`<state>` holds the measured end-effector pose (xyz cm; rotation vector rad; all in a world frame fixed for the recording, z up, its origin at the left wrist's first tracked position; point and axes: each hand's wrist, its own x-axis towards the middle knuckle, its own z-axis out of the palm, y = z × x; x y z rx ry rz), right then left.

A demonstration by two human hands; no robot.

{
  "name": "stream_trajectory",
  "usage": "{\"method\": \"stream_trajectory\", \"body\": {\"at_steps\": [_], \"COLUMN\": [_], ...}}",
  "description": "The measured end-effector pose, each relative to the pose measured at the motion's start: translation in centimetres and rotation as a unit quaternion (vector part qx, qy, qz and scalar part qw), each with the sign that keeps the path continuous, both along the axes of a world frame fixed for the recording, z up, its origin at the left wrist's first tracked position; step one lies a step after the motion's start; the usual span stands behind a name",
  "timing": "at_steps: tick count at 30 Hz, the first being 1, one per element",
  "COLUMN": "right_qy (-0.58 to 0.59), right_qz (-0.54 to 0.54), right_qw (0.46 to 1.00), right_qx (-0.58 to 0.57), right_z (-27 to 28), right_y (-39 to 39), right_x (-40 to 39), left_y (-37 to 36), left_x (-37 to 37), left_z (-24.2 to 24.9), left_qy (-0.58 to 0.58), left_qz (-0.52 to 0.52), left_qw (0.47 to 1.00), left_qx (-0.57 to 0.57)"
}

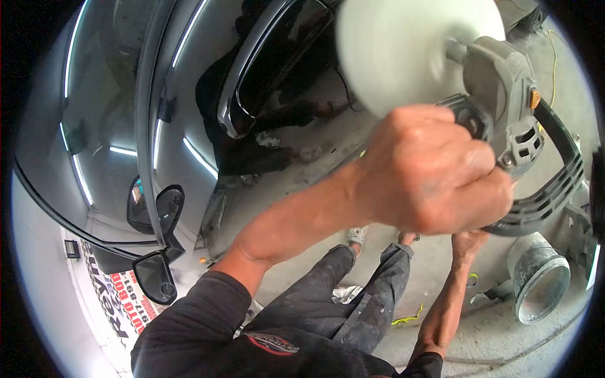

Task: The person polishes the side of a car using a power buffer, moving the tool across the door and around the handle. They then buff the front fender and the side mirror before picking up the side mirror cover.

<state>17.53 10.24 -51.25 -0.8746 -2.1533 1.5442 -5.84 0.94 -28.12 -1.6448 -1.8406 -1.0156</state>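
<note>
A polisher [498, 82] with a grey body and a large white pad [403, 50] is held up in front of me, its pad facing left toward a black car [283, 94]. The pad looks smeared, as if spinning. My left hand [435, 170] is closed in a fist around the polisher's front grip, close to the camera. Lower down, my right hand [469, 242] is closed at the rear black loop handle [542, 201]; its fingers are partly hidden behind the tool. A chrome-trimmed door handle [236, 120] lies left of the pad.
The car's side mirror [154, 277] sticks out at lower left, near a wall banner [116, 290] with printed letters. A dusty bucket [539, 277] lies tipped on the concrete floor at right. A yellow cord [554, 60] runs along the floor at upper right.
</note>
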Motion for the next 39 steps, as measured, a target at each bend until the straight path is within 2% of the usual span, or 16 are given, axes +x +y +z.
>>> {"method": "stream_trajectory", "body": {"at_steps": [6,11,15,18,19,23,26,29,32,36,38,39], "right_qy": [0.015,0.025,0.006,0.003,-0.009,0.014,0.000,-0.004,-0.011,-0.030,-0.032,-0.038], "right_qz": [0.029,0.054,0.065,0.060,0.089,0.030,0.046,0.068,0.051,0.006,-0.009,-0.024], "right_qw": [0.999,0.995,0.992,0.992,0.995,0.992,0.983,0.980,0.980,0.988,0.990,0.979], "right_qx": [-0.042,-0.084,-0.109,-0.112,-0.040,-0.121,-0.179,-0.187,-0.194,-0.152,-0.135,-0.199], "right_z": [-2.8,-4.2,-1.0,1.9,2.0,5.3,8.8,11.9,15.0,18.7,19.7,21.6], "right_y": [-1.9,-3.6,-2.7,-0.9,-0.6,-0.2,-0.2,0.3,1.2,3.9,5.9,7.0], "right_x": [2.2,4.4,2.1,-0.5,-0.3,-0.9,-0.7,-0.8,-1.7,-3.5,-4.6,-5.6], "left_y": [-4.8,-5.4,-3.8,-1.2,-0.8,0.6,0.3,0.4,1.4,5.5,7.9,9.1], "left_x": [2.8,4.1,2.9,1.6,1.4,1.6,2.3,2.7,1.9,-0.9,-3.0,-3.6], "left_z": [1.3,0.4,1.3,1.9,2.7,5.0,8.2,11.2,12.8,13.5,13.3,13.4], "left_qy": [-0.058,-0.062,-0.064,-0.054,-0.062,-0.072,-0.070,-0.093,-0.049,-0.046,-0.084,-0.087], "left_qz": [-0.043,-0.025,-0.034,-0.022,-0.026,-0.003,0.014,0.036,0.061,0.057,0.044,0.058], "left_qw": [0.991,0.990,0.987,0.992,0.990,0.986,0.980,0.974,0.972,0.982,0.986,0.983], "left_qx": [-0.114,-0.128,-0.140,-0.110,-0.123,-0.152,-0.188,-0.203,-0.221,-0.173,-0.140,-0.150]}}
